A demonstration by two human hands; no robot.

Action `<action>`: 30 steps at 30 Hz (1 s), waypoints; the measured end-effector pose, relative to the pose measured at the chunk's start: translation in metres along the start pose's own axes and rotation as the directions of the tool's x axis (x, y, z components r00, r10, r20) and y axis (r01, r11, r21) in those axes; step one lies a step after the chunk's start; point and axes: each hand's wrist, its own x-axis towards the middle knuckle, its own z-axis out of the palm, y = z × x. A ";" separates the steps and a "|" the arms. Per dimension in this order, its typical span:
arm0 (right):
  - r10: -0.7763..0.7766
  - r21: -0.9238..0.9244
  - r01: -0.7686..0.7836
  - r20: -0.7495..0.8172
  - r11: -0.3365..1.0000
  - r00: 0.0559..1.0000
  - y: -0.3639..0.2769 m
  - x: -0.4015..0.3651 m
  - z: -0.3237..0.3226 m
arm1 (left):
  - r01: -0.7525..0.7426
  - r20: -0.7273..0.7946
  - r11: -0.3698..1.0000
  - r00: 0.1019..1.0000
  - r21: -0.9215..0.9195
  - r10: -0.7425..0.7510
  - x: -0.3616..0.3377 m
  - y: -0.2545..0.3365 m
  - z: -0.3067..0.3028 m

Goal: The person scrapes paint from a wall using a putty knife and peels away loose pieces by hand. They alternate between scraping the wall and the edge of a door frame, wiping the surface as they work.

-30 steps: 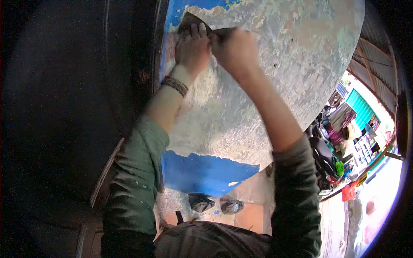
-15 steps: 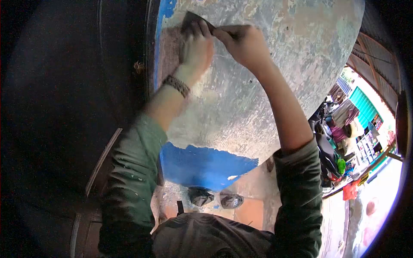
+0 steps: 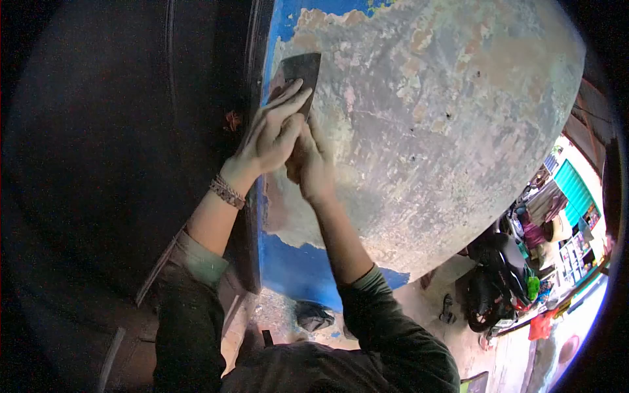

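A dark flat scraper blade (image 3: 303, 69) lies against a mottled grey wall (image 3: 406, 124), near its left edge. My left hand (image 3: 274, 131), with a braided bracelet at the wrist, presses its stretched fingers on the blade's lower part. Just right of it and partly behind it, my right hand (image 3: 313, 164) is closed round the lower end of the scraper; the handle is hidden. Blue paint (image 3: 288, 262) remains on the wall's lower part and along its left edge and top.
A dark door or panel (image 3: 131, 131) borders the wall on the left. Below are a pair of dark shoes or sandals (image 3: 313, 318) on the floor. At the right stand a motorcycle (image 3: 498, 275), hanging clothes (image 3: 544, 203) and a teal shutter (image 3: 573, 190).
The scraper and both hands have moved lower on the wall, and the blade has turned more upright. My right hand has come in beneath my left. The view has shifted, showing more wall above.
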 end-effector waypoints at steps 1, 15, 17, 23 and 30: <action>-0.007 -0.040 0.006 -0.024 0.999 1.000 0.015 -0.002 0.002 | -0.001 0.008 1.000 1.000 0.004 0.001 -0.003 0.001 0.004; -0.344 -0.320 0.245 -0.306 0.915 0.888 0.025 0.026 0.059 | -0.265 0.065 0.894 0.964 0.362 0.259 0.039 -0.020 -0.011; -0.343 -0.236 0.280 -0.295 0.930 0.892 0.016 0.035 0.066 | -0.282 0.060 0.894 0.958 0.348 0.279 0.057 -0.016 -0.021; -0.521 -0.466 0.338 -0.349 0.817 0.778 0.023 0.003 0.074 | -0.236 0.025 0.943 0.971 0.233 0.237 0.020 -0.017 -0.007; -0.442 -0.360 0.315 -0.358 0.878 0.822 0.016 0.016 0.078 | -0.202 0.061 0.955 0.979 0.216 0.193 0.045 -0.010 -0.021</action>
